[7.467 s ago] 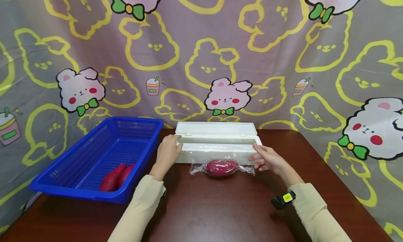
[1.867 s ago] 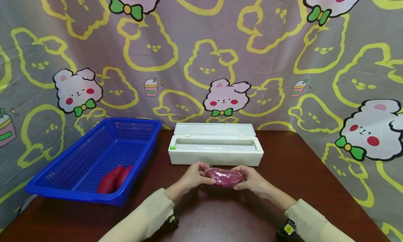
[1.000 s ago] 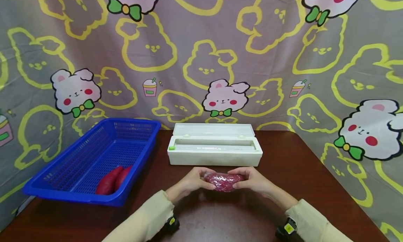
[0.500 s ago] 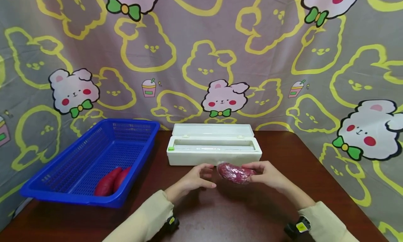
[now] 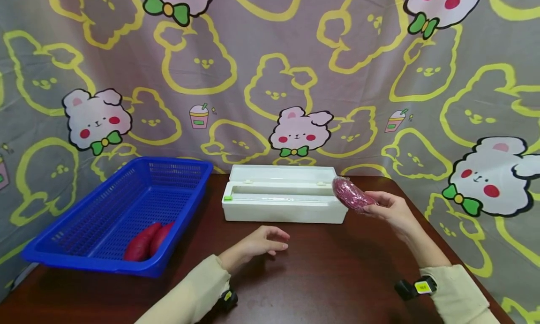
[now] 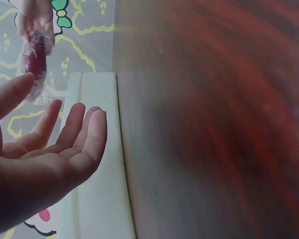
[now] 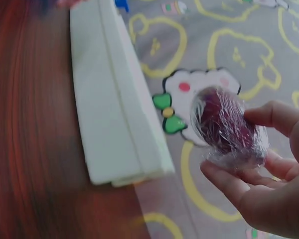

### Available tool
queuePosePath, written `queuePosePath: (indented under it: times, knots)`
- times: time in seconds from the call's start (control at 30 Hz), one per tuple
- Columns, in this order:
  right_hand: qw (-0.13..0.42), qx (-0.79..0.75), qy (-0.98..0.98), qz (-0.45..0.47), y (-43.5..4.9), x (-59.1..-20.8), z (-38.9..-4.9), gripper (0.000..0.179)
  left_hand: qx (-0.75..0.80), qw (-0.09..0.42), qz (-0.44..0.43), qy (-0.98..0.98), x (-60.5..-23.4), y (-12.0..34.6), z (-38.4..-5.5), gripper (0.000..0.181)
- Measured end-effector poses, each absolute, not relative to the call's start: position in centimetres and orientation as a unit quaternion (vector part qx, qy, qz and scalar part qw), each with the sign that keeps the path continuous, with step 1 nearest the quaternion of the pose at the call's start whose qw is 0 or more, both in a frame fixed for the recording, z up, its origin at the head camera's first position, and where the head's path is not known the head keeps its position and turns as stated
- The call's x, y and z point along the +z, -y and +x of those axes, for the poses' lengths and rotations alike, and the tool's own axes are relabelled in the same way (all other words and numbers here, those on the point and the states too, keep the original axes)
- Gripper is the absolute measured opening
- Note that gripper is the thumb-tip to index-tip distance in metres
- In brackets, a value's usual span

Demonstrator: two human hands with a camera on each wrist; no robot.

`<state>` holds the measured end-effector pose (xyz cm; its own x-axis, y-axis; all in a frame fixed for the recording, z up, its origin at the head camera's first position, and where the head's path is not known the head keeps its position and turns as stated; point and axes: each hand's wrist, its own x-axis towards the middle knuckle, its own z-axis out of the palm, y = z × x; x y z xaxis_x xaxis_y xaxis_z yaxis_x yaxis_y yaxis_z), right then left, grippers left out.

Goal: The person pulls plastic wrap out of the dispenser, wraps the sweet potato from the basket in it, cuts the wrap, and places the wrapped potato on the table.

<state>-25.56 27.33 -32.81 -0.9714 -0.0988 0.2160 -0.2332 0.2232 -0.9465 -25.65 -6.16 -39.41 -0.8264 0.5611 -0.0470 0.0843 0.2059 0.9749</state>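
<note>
While my right hand (image 5: 394, 212) is gripping: I am pinching one end of the wrapped red tuber (image 5: 351, 195) between my thumb and my fingers.
Wrapped red tuber: it is hanging in the air near the right end of the white box (image 5: 278, 212), slanting, with its free end on the left side; from the right wrist I am seeing a gap between the two.
Clear film (image 7: 234, 160): it is covering the tuber closely and shining.
Left hand (image 5: 259, 243): I am holding nothing in it; its fingers are bending loosely, and it is hovering over the brown table (image 5: 320, 277), well apart from the tuber.
White box: it is standing behind my left hand, its lid (image 5: 282, 173) is leaning open at the back, and a green piece (image 5: 228, 198) is sitting at its left end.
Blue basket (image 5: 84, 264): it is standing at the left, and two more red tubers (image 5: 141, 245) are lying inside, side by side.
</note>
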Motion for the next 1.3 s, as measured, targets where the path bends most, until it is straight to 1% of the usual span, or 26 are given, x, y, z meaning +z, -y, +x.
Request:
queuePosePath:
  times: [0.1,0.23,0.3,0.37,0.43,0.5,0.7,0.83,1.2,1.3]
  knots:
    - [0.07,0.639,0.762,0.072,-28.2,-33.3,-26.0,0.037,0.583,0.208,0.215,-0.755,-39.3,6.3,-25.5,0.031]
    - [0.09,0.662,0.744,0.023,-29.3,-34.1,-26.6,0.027,0.575,0.214,0.22,-0.759,-39.4,6.4,-25.5,0.029]
    - [0.1,0.649,0.754,0.003,-29.8,-34.5,-27.0,0.029,0.573,0.216,0.222,-0.759,-39.5,6.4,-25.5,0.029]
    - [0.103,0.624,0.775,-0.012,-30.2,-35.0,-27.5,0.036,0.571,0.22,0.223,-0.758,-39.4,6.4,-25.5,0.029]
    - [0.099,0.594,0.798,-0.024,-30.5,-35.5,-28.1,0.048,0.57,0.225,0.226,-0.757,-39.3,6.4,-25.5,0.029]
    - [0.091,0.568,0.817,-0.035,-30.8,-35.9,-28.6,0.052,0.57,0.229,0.229,-0.755,-39.3,6.3,-25.4,0.029]
    - [0.066,0.511,0.856,-0.049,-31.6,-36.8,-29.8,0.047,0.566,0.238,0.231,-0.755,-39.0,6.2,-25.3,0.029]
    - [0.062,0.48,0.873,-0.062,-32.2,-37.5,-30.4,0.046,0.564,0.242,0.236,-0.754,-39.0,6.2,-25.3,0.028]
    - [0.043,0.472,0.877,-0.075,-32.9,-38.7,-31.2,0.048,0.558,0.253,0.236,-0.754,-38.9,6.3,-25.2,0.028]
    - [0.037,0.447,0.891,-0.07,-32.9,-38.7,-31.2,0.053,0.559,0.251,0.237,-0.754,-39.0,6.3,-25.3,0.028]
